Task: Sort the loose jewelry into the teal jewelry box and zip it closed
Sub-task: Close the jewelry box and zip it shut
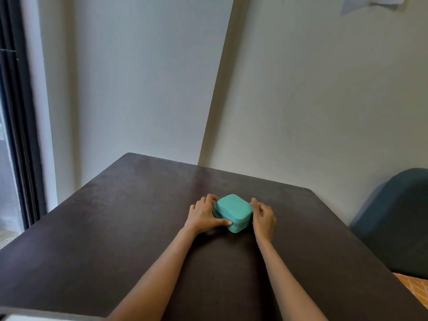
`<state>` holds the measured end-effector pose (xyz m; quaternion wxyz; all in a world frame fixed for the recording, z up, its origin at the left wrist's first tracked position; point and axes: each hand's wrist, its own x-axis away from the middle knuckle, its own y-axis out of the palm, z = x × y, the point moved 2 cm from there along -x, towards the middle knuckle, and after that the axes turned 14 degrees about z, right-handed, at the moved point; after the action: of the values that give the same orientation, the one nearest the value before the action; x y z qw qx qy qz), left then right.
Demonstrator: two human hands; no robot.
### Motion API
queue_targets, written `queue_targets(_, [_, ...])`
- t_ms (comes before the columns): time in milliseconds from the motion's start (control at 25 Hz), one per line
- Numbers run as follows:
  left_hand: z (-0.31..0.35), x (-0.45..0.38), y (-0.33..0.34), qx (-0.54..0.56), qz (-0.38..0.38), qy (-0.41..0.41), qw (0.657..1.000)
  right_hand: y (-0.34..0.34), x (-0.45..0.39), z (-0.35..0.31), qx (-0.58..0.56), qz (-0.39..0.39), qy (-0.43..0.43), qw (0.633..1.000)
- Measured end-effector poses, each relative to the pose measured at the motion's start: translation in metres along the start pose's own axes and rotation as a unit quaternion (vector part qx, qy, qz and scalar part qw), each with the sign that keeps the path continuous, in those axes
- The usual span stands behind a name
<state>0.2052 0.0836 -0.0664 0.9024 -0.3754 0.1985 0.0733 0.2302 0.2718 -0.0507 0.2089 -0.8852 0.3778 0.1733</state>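
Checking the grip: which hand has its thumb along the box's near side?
The left hand: its thumb lies along the near side of the teal jewelry box. The right hand holds the opposite side.

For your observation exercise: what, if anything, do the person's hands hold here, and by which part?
Both hold the closed teal jewelry box on the table: the left hand grips its left side, thumb along the front; the right hand grips its right side.

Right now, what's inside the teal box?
Can't tell. The teal box sits closed on the dark table, lid down, left hand and right hand gripping its sides. No loose jewelry shows.
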Motion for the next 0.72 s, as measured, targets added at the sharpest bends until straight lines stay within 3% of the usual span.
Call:
queue_targets(120, [0.005,-0.007,0.005,-0.059,0.021,0.005,0.998,0.002,0.003,0.0,0.072,-0.176,-0.082,0.978])
queue_targets(200, [0.008,-0.011,0.007,-0.048,0.013,0.006,0.999,0.004,0.0,0.003,0.113,-0.215,-0.12,0.963])
queue_targets(440, [-0.003,-0.017,0.004,0.1,0.043,-0.051,0.993,0.007,-0.012,0.009,0.113,-0.198,-0.12,0.966])
queue_targets(720, [-0.005,-0.028,0.011,0.039,0.048,-0.046,0.997,0.003,-0.003,0.006,0.187,-0.152,-0.202,0.949])
